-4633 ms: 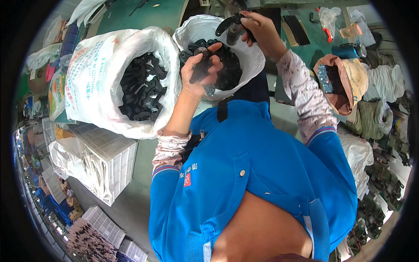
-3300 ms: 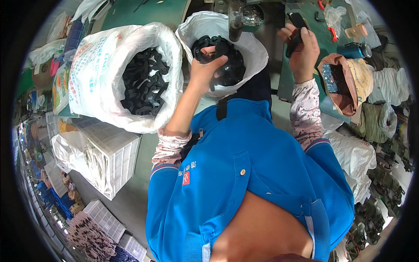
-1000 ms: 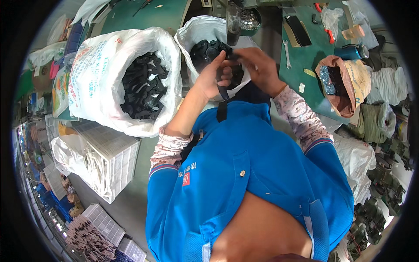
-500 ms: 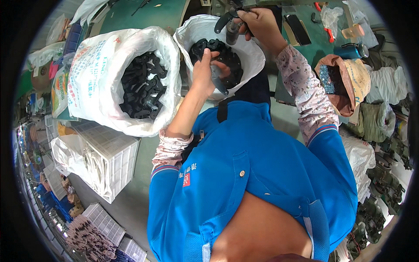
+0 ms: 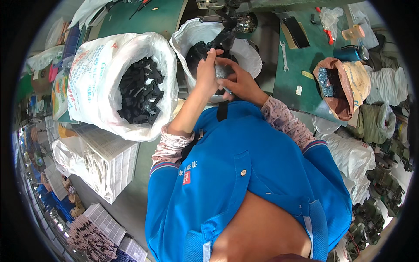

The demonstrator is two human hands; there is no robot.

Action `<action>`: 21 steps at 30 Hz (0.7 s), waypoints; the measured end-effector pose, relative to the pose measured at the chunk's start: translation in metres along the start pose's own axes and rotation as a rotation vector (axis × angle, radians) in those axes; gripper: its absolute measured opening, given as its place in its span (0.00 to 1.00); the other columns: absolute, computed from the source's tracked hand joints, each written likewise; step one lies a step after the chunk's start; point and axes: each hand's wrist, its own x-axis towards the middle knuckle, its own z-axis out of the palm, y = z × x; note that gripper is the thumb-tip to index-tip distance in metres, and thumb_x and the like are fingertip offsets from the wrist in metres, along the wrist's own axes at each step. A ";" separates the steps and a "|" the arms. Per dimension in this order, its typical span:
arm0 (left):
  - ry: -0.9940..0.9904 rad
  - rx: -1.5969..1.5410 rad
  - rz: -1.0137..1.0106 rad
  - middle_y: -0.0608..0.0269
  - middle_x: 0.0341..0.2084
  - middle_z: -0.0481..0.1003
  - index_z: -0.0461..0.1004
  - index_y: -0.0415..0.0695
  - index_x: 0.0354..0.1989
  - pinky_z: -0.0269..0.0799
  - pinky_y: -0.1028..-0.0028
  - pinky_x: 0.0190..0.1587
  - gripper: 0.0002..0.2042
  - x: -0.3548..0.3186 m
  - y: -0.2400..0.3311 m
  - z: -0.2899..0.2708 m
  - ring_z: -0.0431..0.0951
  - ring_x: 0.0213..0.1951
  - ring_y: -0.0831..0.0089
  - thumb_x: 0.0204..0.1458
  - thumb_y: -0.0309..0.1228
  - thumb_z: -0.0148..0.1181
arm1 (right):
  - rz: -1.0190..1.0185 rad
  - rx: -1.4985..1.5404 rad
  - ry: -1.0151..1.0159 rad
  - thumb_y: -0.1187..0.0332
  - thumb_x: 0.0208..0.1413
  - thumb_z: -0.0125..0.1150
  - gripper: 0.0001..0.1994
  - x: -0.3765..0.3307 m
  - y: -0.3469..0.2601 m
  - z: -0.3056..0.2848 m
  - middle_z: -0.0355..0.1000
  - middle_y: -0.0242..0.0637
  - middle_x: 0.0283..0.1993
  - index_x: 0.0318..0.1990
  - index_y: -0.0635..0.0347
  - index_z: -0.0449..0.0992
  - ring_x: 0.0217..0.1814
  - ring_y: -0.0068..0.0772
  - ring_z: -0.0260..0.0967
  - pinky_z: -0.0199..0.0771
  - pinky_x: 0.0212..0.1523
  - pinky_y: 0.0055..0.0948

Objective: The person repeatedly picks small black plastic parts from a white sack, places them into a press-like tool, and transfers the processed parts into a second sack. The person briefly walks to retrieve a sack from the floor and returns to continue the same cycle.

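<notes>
My two hands meet over the front white sack (image 5: 185, 36), below a metal machine head (image 5: 230, 22). My left hand (image 5: 207, 73) is closed around a dark grey handle-shaped part (image 5: 224, 71), mostly hidden by fingers. From the other side my right hand (image 5: 242, 85) grips the same part with bent fingers and thumb. A black curved part (image 5: 222, 36) sits at the machine, just above my left fingertips; whether they touch I cannot tell. Black parts (image 5: 196, 51) lie in the front sack behind my hands.
On the left, a large white sack (image 5: 94, 83) holds many black plastic pieces (image 5: 144, 89). To the right, a green table (image 5: 291, 89) carries a wrench (image 5: 284, 56), a black flat case (image 5: 297, 32), a blue bottle (image 5: 348, 53) and a brown bag (image 5: 345, 102) of small metal pieces. A white crate (image 5: 118, 163) stands lower left.
My right hand has come down from the machine to meet my left hand at the handle-shaped part. A black curved part now sits at the machine. The wrench on the table has come into view.
</notes>
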 end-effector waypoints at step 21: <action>-0.626 0.097 -0.333 0.55 0.15 0.70 0.70 0.36 0.24 0.60 0.74 0.22 0.10 -0.025 0.012 -0.010 0.68 0.19 0.68 0.45 0.30 0.44 | -0.326 -0.173 0.288 0.66 0.57 0.52 0.14 0.010 0.003 -0.023 0.74 0.39 0.35 0.46 0.66 0.74 0.36 0.25 0.70 0.68 0.36 0.24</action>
